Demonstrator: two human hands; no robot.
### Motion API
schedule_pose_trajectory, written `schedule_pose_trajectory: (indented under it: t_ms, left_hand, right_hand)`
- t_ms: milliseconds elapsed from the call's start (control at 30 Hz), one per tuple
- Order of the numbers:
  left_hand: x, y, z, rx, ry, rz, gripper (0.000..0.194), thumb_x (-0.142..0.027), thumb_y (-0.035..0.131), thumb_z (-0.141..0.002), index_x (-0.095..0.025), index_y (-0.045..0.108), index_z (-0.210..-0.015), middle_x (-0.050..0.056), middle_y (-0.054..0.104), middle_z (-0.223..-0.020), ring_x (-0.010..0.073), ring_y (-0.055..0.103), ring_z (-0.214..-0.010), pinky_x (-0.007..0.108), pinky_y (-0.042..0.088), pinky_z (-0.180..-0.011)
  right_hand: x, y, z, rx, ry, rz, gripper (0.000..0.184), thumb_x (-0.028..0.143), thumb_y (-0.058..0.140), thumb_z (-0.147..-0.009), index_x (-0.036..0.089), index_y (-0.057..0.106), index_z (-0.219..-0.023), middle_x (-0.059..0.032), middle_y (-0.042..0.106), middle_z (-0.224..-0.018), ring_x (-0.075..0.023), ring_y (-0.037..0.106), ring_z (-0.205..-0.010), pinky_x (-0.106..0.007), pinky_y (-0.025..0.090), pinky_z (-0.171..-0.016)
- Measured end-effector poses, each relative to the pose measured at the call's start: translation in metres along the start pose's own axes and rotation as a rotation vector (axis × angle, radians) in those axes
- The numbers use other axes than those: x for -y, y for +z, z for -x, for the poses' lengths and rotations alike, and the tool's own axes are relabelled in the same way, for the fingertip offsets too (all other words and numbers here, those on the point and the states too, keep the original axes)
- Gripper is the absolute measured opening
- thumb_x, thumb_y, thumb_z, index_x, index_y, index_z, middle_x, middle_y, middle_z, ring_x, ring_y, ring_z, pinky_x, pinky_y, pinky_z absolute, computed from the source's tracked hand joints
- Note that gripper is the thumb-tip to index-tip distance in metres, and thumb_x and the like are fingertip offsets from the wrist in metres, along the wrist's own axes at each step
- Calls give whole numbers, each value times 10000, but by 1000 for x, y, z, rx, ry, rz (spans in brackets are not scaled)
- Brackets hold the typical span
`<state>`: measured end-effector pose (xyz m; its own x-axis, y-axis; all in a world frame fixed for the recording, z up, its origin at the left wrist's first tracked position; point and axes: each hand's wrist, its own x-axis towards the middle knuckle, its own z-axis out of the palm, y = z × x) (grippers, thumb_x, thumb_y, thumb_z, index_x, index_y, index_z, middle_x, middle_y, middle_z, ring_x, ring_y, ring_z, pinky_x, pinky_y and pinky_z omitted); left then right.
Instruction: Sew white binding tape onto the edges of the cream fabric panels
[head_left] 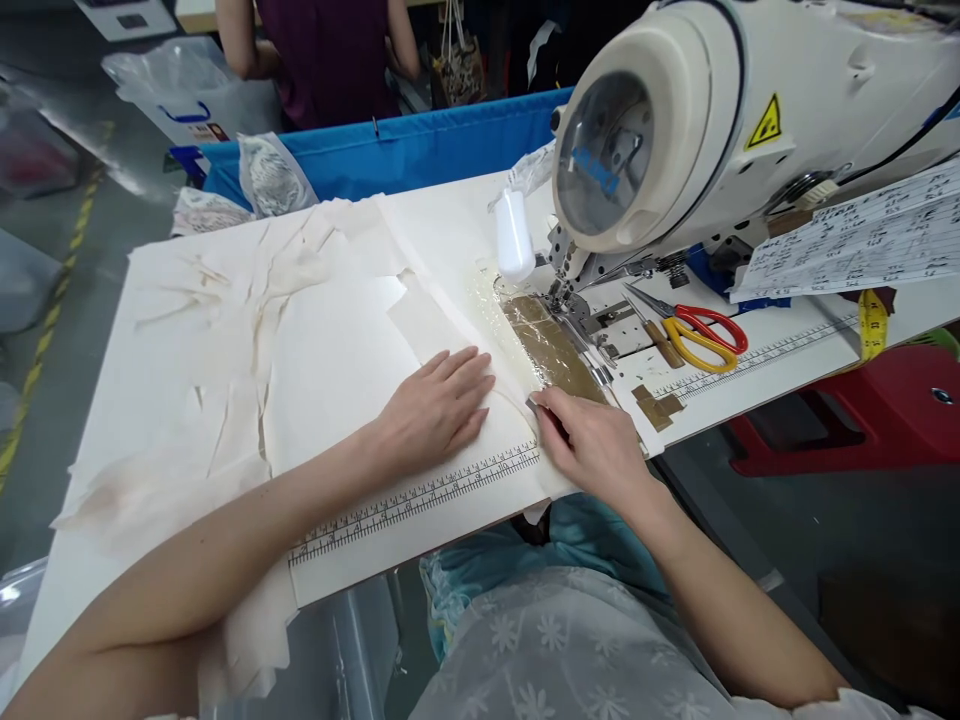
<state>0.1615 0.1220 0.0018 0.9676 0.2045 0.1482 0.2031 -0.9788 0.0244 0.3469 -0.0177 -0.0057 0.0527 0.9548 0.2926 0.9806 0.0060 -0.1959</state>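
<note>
My left hand (439,400) lies flat, fingers stretched out, on a cream fabric piece (427,325) spread over the white sewing table. My right hand (596,440) is closed in a pinch at the right edge of this fabric, close to the table's front. A small greyish tip shows at its fingers, too small to name. Just beyond that hand are brown tape (551,345) on the table and the needle area of a white sewing machine (675,130). A printed ruler strip (420,505) runs along the front edge, below my left hand.
More cream fabric pieces (202,340) lie at the left, some hanging over the front edge. Right of the needle are red-and-yellow scissors (705,335), written sheets (855,235) and a yellow tape measure (872,325). A blue cloth bin (420,150) stands behind; a person (330,60) sits beyond.
</note>
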Motion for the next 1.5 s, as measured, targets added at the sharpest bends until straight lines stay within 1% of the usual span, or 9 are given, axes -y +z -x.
schedule_pose_trajectory:
  t_ms: [100, 167, 300, 600, 800, 933, 1033, 1100, 1500]
  left_hand:
    - [-2, 6, 1, -28, 88, 50, 436, -311, 342, -1029, -92, 545, -1347, 137, 505, -1465, 263, 435, -1393, 465, 340, -1179]
    - [-5, 9, 1, -30, 134, 67, 437, -321, 354, -1026, -101, 548, -1349, 136, 531, -1440, 268, 458, -1372, 476, 335, -1178]
    - [-9, 12, 1, -13, 140, 62, 434, -344, 395, -1011, -125, 548, -1353, 155, 527, -1435, 300, 462, -1360, 519, 356, -1142]
    - [-10, 9, 0, -29, 159, 40, 427, -341, 438, -993, -128, 558, -1343, 179, 534, -1414, 323, 485, -1329, 505, 401, -1090]
    - [-8, 7, -1, -34, 149, 44, 404, -336, 433, -998, -151, 571, -1330, 162, 553, -1397, 310, 501, -1313, 496, 413, -1076]
    - [-9, 6, -1, -13, 162, 61, 411, -320, 448, -985, -129, 564, -1331, 181, 542, -1397, 326, 490, -1320, 493, 416, -1072]
    - [-12, 6, -1, -9, 172, 63, 429, -312, 471, -968, -139, 544, -1354, 200, 527, -1395, 351, 477, -1321, 515, 412, -1066]
    - [-14, 6, -1, -10, 179, 57, 449, -318, 496, -956, -162, 525, -1376, 208, 516, -1392, 368, 465, -1321, 536, 408, -1059]
    - [-16, 8, -1, 5, 199, 21, 480, -359, 474, -966, -201, 468, -1419, 220, 474, -1402, 393, 439, -1324, 548, 410, -1030]
  right_hand:
    - [0, 5, -7, 4, 11, -5, 228, 222, 422, -954, 179, 647, -952, -28, 718, -706, -195, 683, -622, -280, 327, -522]
    - [0, 6, -6, 8, 50, -48, 231, 237, 414, -960, 182, 638, -981, -26, 736, -736, -195, 688, -625, -276, 342, -527]
    - [-3, 4, -5, 31, 138, -134, 246, 278, 395, -972, 190, 616, -1035, -20, 753, -778, -204, 702, -653, -272, 367, -535]
    - [0, 5, -14, 91, 110, -43, 270, 266, 387, -959, 178, 639, -996, -27, 727, -697, -194, 657, -589, -278, 313, -525]
    - [-3, -12, -1, 151, 29, -7, 268, 247, 384, -947, 182, 639, -896, -21, 675, -626, -174, 600, -523, -276, 265, -489]
    - [-11, -25, 15, 184, 92, -131, 252, 278, 390, -966, 198, 620, -902, 11, 644, -595, -144, 539, -458, -259, 287, -468]
    - [-14, -24, 20, 135, 201, -272, 210, 299, 415, -969, 207, 604, -974, 12, 674, -645, -151, 594, -518, -248, 352, -493]
    - [-14, -20, 20, 86, 227, -301, 202, 304, 424, -970, 209, 599, -1006, 3, 697, -687, -157, 622, -553, -249, 378, -515]
    - [-6, -4, 16, 34, 109, -138, 243, 265, 400, -978, 177, 626, -985, 5, 671, -637, -156, 616, -541, -253, 320, -511]
